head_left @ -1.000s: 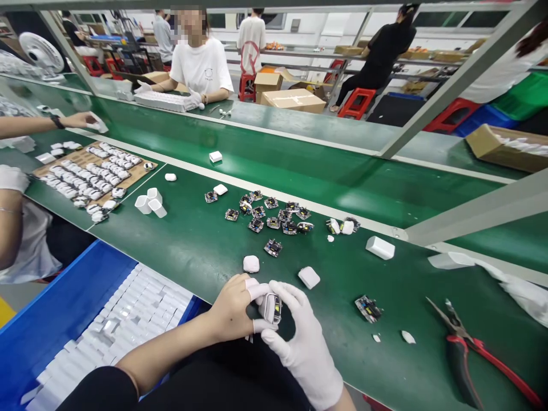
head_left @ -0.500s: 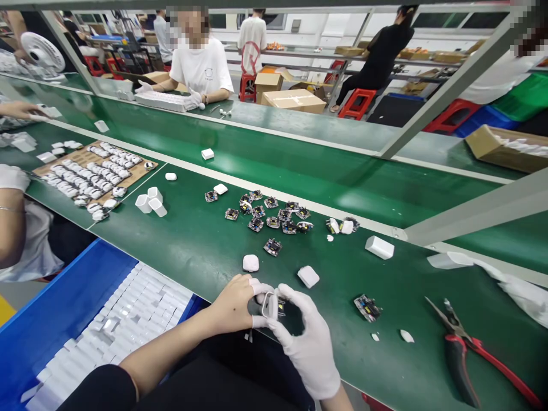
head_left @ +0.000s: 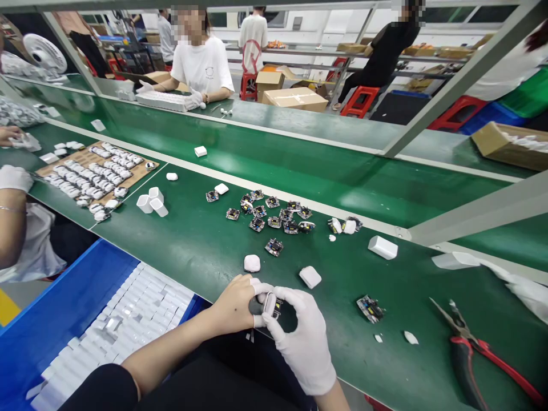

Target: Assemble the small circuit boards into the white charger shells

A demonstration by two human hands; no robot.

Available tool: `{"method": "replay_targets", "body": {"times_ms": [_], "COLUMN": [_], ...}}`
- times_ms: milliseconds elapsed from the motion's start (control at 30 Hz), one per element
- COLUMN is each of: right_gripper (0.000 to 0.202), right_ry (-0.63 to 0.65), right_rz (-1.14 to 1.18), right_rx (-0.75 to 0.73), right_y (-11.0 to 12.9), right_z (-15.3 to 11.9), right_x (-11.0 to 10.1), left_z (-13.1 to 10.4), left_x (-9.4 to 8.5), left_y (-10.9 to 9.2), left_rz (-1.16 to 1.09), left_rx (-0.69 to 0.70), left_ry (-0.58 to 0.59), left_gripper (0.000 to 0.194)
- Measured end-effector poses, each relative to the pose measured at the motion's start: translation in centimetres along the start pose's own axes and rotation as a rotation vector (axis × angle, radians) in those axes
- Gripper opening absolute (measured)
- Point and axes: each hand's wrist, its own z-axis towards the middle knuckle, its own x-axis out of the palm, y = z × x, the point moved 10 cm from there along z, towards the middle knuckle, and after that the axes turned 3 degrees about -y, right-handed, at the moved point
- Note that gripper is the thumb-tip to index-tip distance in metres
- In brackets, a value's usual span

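In front of my body, both hands meet on a small circuit board with a white plastic cap (head_left: 269,305). My left hand (head_left: 233,305), with white finger covers, pinches its left side. My right hand (head_left: 306,345), in a white glove, grips the other side between thumb and fingers. Parts of the piece are hidden behind the fingertips. Just beyond lie two white caps, one near the left hand (head_left: 252,263) and one near the right (head_left: 310,277). A loose circuit board (head_left: 274,246) rests farther out, and another board (head_left: 370,309) lies to the right.
Red-handled pliers (head_left: 464,337) lie at right, near white scraps (head_left: 411,337). Several boards (head_left: 282,214) cluster mid-bench. White sleeves (head_left: 150,201) stand at left before a cardboard sheet of white pieces (head_left: 136,174). A blue bin (head_left: 55,308) holds white housings. Co-workers sit left and across.
The white cap's open, loop-like outline has turned into a narrower, solid-looking face between my fingers. My right hand has shifted slightly left. A co-worker's hand at far left now holds a white piece.
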Motion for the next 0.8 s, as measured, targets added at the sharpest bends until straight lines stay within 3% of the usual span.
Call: {"method": "replay_targets", "body": {"times_ms": [100,200,333,400,467,533,633,800], "right_gripper": [0.037,0.036,0.062,0.074,0.071,0.067,0.064,0.063], "right_ry": [0.013,0.017,0.154,0.242,0.328,0.388,0.358,0.304], "right_rz": [-0.017,0.075,0.264,0.384,0.533,0.689,0.827,0.682], "right_rx": [-0.008,0.085,0.447,0.619,0.709,0.750,0.765,0.729], "right_y": [0.0,-1.1,-3.9,-4.5,-4.1,-3.3,-2.8,-3.4], "right_z": [0.1,-0.3,-1.6,-2.2,-2.4,-2.3,-2.1,-2.5], "right_x": [0.4,0.9,2.3,3.0,3.7,4.3,4.6,4.5], "left_z": [0.1,0.1,-0.1,-0.4,-0.8,-1.3,-1.6,-1.5], "left_x": [-0.1,-0.1,-0.3,-1.1,-2.3,-3.2,-3.7,-3.9], "left_y": [0.0,0.2,-0.4,-1.3,-2.6,-3.7,-4.4,-4.1], "left_rz": [0.001,0.001,0.032,0.072,0.119,0.165,0.225,0.237], "left_rx": [0.000,0.004,0.064,0.135,0.224,0.304,0.353,0.335], "left_ry": [-0.012,-0.021,-0.054,-0.128,-0.233,-0.312,-0.331,-0.337], "left_gripper": [0.042,0.039,0.038,0.038,0.038,0.039,0.041,0.039]}}
